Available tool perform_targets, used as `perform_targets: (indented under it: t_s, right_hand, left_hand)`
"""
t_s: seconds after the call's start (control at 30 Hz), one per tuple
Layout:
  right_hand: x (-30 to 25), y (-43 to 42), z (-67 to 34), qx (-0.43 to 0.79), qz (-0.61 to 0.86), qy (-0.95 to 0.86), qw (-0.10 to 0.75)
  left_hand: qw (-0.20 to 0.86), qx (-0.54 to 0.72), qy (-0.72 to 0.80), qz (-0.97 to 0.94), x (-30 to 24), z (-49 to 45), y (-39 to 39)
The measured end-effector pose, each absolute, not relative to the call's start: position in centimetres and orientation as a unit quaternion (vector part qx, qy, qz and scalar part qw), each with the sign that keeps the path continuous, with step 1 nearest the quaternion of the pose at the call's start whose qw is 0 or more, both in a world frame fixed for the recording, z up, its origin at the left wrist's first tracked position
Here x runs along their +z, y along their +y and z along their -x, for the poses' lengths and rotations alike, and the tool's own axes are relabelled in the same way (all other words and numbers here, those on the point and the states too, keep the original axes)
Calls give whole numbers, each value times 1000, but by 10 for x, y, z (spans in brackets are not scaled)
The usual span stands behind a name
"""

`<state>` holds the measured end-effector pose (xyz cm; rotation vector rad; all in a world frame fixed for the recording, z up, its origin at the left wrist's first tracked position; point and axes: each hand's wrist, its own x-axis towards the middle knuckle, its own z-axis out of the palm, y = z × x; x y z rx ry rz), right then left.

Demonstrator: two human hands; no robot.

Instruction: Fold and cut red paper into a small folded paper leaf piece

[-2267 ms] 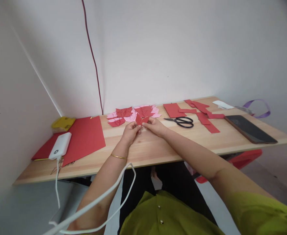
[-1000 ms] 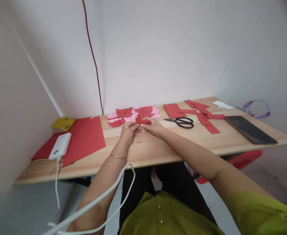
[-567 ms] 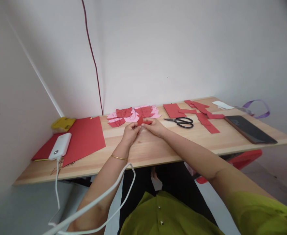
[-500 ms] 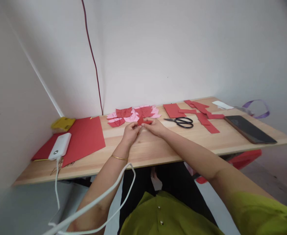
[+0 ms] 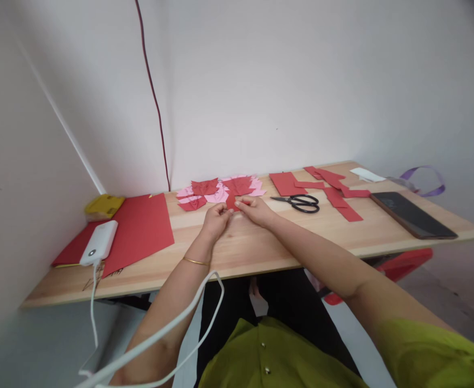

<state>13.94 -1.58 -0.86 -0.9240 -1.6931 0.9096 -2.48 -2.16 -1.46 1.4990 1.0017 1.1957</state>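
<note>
A small piece of red paper [image 5: 231,203] is pinched between my two hands, above the middle of the wooden table [image 5: 257,242]. My left hand [image 5: 216,219] grips its left side with thumb and fingers, and my right hand [image 5: 256,210] holds its right side. Fingers cover part of the paper, so its folds are hard to make out. Just behind it lie several folded, jagged-edged red paper pieces [image 5: 204,186] and pink paper pieces [image 5: 217,195]. To the right of my right hand, black-handled scissors [image 5: 304,202] rest on the table.
Red strips [image 5: 348,212] and a red rectangle [image 5: 284,184] lie at the right, near a dark phone [image 5: 412,214]. At the left, a white power bank [image 5: 100,242] and a yellow packet [image 5: 104,206] sit on large red sheets [image 5: 148,226]. A white cable [image 5: 172,318] crosses my left arm.
The right-hand flap of the red paper no longer sticks out over my right fingers; the piece now looks flatter and more upright between my hands. My fingertips have shifted slightly on it.
</note>
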Motion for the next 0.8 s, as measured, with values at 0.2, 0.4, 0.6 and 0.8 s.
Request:
perform_targets:
  t_s: [0.2,0.4,0.6,0.8]
  right_hand:
    - [-7,-14,-138,419,392,-626,528]
    - [-10,-13,-139,408,390,-647,512]
    - [-8,-15,-139,402,396,-654,504]
    - [-9,-14,-139,456,384,-623,507]
  left_hand:
    - [516,516,399,-555,-14,24,-19]
    - [531,513,384,-555,-13,24,-20]
    - [531,507,390,-556,-14,24,-19]
    - [550,521,374,-534,-13,23,-20]
